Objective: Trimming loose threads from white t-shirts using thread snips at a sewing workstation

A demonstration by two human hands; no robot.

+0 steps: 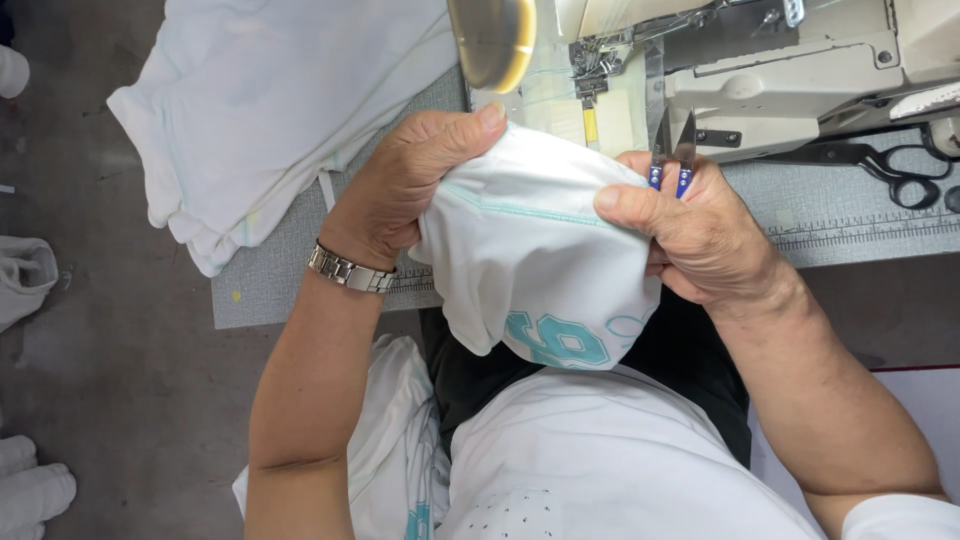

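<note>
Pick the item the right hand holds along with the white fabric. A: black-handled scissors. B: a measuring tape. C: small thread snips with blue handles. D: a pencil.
C: the right hand pinches the white garment with blue-handled thread snips poking up from its grip, while the black scissors lie untouched on the table.

Industrial sewing machine (790,70), cream-coloured, at the top right on a grey work surface (850,215) with a ruler scale printed along the front edge. Round yellowish lamp head (492,40) just left of the needle area. Black-handled scissors (880,160) flat on the surface, right of the machine base. Stack of white garments (270,110) overhanging the left end of the surface. More white cloth bundles (30,490) on the dark floor at the left edge.
</note>
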